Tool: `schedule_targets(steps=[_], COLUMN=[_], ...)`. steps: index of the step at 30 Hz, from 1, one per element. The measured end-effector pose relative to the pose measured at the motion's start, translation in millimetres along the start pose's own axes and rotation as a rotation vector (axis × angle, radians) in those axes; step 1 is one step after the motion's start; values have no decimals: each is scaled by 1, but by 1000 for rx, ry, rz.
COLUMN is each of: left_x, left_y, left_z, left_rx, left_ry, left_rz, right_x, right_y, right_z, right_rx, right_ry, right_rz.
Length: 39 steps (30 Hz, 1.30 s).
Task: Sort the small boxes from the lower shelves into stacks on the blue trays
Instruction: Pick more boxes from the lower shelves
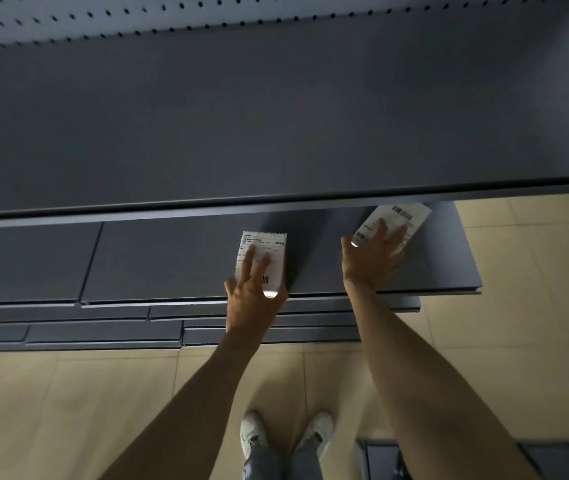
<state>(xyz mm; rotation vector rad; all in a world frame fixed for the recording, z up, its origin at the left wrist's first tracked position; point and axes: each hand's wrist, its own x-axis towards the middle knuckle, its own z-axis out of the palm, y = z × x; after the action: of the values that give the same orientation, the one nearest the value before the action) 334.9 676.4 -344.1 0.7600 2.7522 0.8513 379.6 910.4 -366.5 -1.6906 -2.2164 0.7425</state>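
**Figure: Both hands on labelled boxes at the lower shelf, head view**

From my remote station, the largest element is the upper shelf [276,116], a flat slab of smooth, matt dark-grey sheet metal that spans the whole frame. A perforated back panel [137,15] with regular round holes rises behind it. Below its front lip lies the lower shelf [172,261], made of the same grey metal in rectangular panels with visible seams. More shelf edges step out beneath it. The floor [68,410] is laid with pale beige square tiles with thin joints. A dark grey-blue item [553,459] is cut off at the bottom right corner, and I cannot tell what it is.

Two bare forearms reach to the lower shelf. The left hand [253,296] has its grip around the near end of the left box [265,247], with fingers lying along the top and the thumb at the left side. The right hand [369,258] likewise grasps the right box [397,216], which is turned at an angle and partly tucked under the upper shelf's lip. Both boxes are small, rectangular and white, faced with printed labels and barcodes, and each shows a glossy glint at its near end. They lie well apart. White shoes [252,431] show at the bottom.
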Motion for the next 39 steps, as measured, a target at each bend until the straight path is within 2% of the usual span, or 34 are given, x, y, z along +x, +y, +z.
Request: schedule_targets(steps=[7, 13, 17, 19, 27, 34, 39], left_x=[1, -8, -31, -51, -122, -178, -233], left_y=[-2, 7, 15, 15, -23, -88, -146], left_z=[-2, -16, -40, -59, -141, -230, -304], left_rx=[51, -42, -46, -58, -25, -57, -89], left_ry=[6, 34, 123, 171, 260, 357, 482], left_rz=[40, 38, 102, 136, 154, 80, 26], right_x=[-30, -71, -109, -132, -228, -326, -406], right_y=[55, 77, 79, 74, 23, -50, -97], right_z=[-37, -75, -89, -94, -113, -129, -116], right_rx=[-75, 38, 137, 147, 230, 317, 326], right_ry=[56, 26, 23, 32, -109, -95, -167], right_rz=[-217, -321, -397, -447, -606, -793, -935])
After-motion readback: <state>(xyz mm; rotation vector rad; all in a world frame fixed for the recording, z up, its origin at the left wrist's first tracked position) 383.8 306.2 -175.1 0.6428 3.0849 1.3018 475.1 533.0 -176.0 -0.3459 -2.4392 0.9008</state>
